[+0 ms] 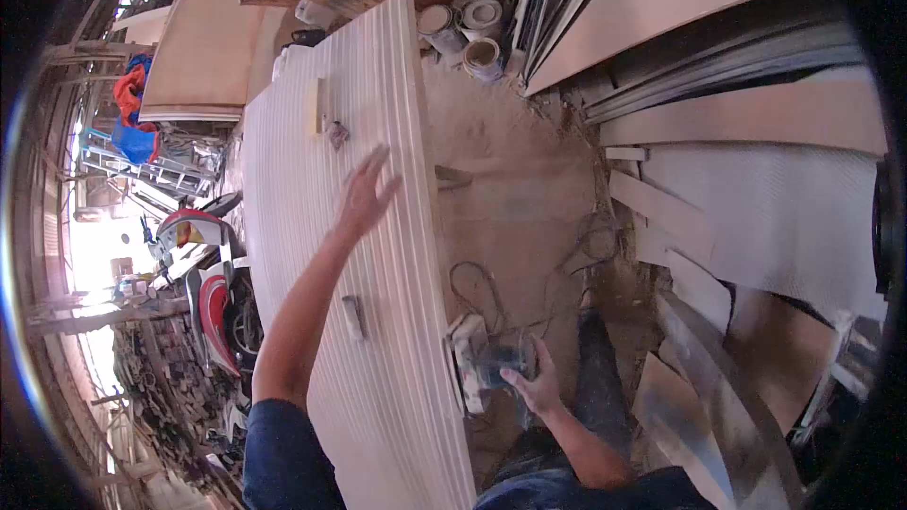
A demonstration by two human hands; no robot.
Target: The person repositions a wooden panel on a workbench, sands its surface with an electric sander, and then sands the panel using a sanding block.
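Observation:
A long whitish panel with ridges running lengthwise (293, 170) fills the middle of the view. Over its upper half is my left hand (364, 196), fingers spread and slightly blurred, holding nothing; whether it touches the surface I cannot tell. My right hand (539, 380) grips a dusty power sander (501, 364) at the panel's right edge, its pale base facing that edge. On the panel lie a small dark-and-pale hand tool (353, 318), a yellowish strip of wood (314, 107) and a small crumpled reddish piece (336, 135).
A dark cord (482, 283) loops across the dusty floor (515, 217). Several paint cans (483, 59) stand beyond the panel. Boards and sheets (756, 189) lean along the right. A red and white motorbike (215, 307) and a ladder (156, 165) are at the left.

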